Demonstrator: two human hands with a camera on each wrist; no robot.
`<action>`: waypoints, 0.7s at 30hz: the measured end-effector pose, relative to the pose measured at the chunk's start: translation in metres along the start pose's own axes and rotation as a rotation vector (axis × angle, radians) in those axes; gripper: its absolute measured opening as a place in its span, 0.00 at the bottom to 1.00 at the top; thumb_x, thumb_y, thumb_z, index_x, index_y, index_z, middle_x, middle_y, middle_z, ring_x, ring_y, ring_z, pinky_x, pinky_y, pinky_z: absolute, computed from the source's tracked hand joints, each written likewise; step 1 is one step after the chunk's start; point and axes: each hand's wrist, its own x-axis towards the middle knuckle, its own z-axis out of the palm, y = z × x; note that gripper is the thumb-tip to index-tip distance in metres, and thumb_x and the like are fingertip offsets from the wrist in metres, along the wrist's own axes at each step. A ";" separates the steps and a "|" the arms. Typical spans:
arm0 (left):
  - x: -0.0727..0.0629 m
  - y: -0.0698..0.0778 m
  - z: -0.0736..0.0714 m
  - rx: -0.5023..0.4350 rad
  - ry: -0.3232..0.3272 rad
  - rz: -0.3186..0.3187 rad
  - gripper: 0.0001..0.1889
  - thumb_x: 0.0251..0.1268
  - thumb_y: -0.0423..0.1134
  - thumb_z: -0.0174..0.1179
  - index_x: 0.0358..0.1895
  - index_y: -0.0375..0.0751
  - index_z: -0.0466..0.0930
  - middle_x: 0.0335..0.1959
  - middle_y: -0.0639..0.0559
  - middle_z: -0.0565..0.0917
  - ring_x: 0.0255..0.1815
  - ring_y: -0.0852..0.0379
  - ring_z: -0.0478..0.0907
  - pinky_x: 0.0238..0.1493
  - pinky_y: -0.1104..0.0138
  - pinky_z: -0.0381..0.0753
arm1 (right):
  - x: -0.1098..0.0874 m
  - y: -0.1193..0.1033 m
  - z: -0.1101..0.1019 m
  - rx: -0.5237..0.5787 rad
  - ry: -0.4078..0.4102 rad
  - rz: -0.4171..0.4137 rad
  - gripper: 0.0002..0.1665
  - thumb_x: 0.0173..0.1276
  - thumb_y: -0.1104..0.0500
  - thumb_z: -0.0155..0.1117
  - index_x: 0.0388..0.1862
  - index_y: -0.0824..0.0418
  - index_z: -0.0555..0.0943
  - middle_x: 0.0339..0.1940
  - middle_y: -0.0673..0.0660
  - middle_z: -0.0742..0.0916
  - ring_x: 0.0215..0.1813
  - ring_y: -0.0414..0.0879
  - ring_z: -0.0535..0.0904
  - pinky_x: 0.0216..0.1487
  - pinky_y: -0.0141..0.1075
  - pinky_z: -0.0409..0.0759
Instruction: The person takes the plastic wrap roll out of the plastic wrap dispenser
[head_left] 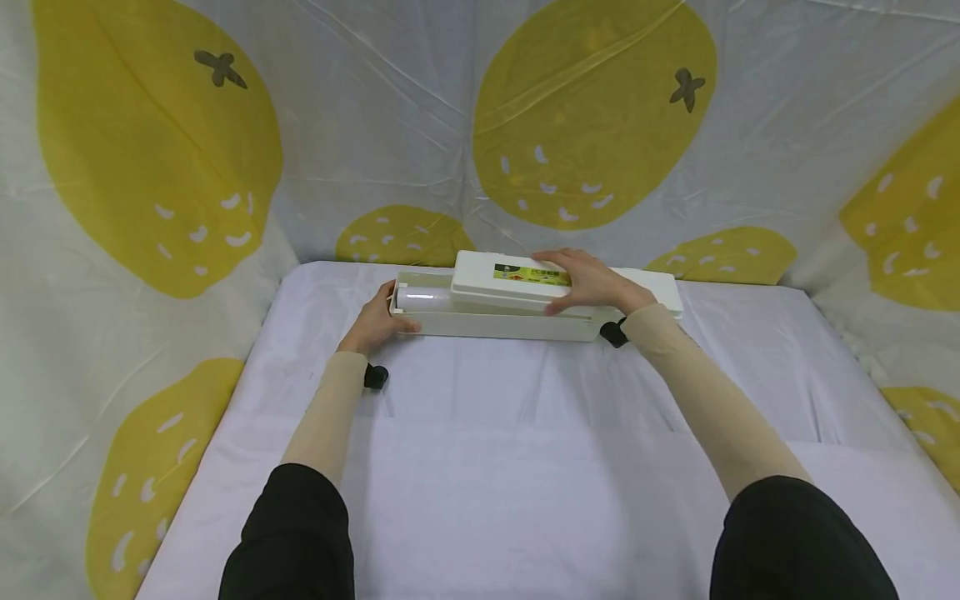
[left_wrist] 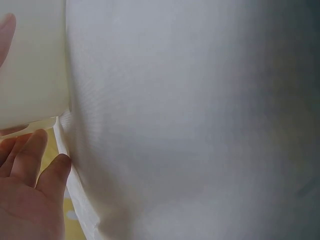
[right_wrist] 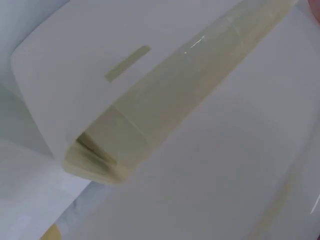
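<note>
A long white plastic-wrap dispenser box [head_left: 517, 327] lies crosswise at the back of the white-covered surface. At its uncovered left part a shiny, pale roll [head_left: 423, 298] shows inside. My left hand [head_left: 375, 323] grips the box's left end, thumb on the front wall; the left wrist view has its fingers [left_wrist: 30, 155] beside the box's pale end. The white lid [head_left: 480, 279], with a yellow-green label, sits shifted right, overhanging the box's right end. My right hand [head_left: 588, 282] holds the lid from above, thumb at the near edge. Close pale surfaces fill the right wrist view.
A white cloth [head_left: 525, 492] covers the surface under the box. Behind and at both sides hangs a pale curtain [head_left: 375, 125] printed with large yellow fruit. A dark wrist camera [head_left: 376, 377] sits on the left wrist, another [head_left: 613, 333] on the right.
</note>
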 end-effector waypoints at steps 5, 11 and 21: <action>0.000 0.000 0.000 -0.001 -0.002 0.003 0.53 0.49 0.33 0.73 0.76 0.41 0.45 0.72 0.44 0.59 0.69 0.46 0.58 0.69 0.53 0.53 | -0.005 0.007 -0.001 0.014 0.005 0.008 0.56 0.50 0.46 0.77 0.75 0.50 0.58 0.73 0.62 0.62 0.72 0.62 0.53 0.65 0.60 0.53; 0.000 0.000 0.000 0.002 -0.003 -0.001 0.53 0.50 0.33 0.72 0.76 0.42 0.45 0.72 0.44 0.60 0.68 0.45 0.59 0.68 0.52 0.54 | -0.011 0.011 -0.001 0.027 0.009 0.020 0.56 0.52 0.47 0.77 0.76 0.51 0.58 0.73 0.62 0.62 0.72 0.62 0.52 0.65 0.60 0.53; -0.001 0.001 0.000 0.001 -0.004 -0.009 0.53 0.50 0.33 0.72 0.76 0.42 0.44 0.72 0.43 0.59 0.69 0.45 0.58 0.69 0.52 0.52 | -0.019 0.018 -0.003 0.016 0.033 0.026 0.54 0.51 0.48 0.77 0.74 0.54 0.60 0.71 0.64 0.64 0.70 0.63 0.55 0.64 0.59 0.55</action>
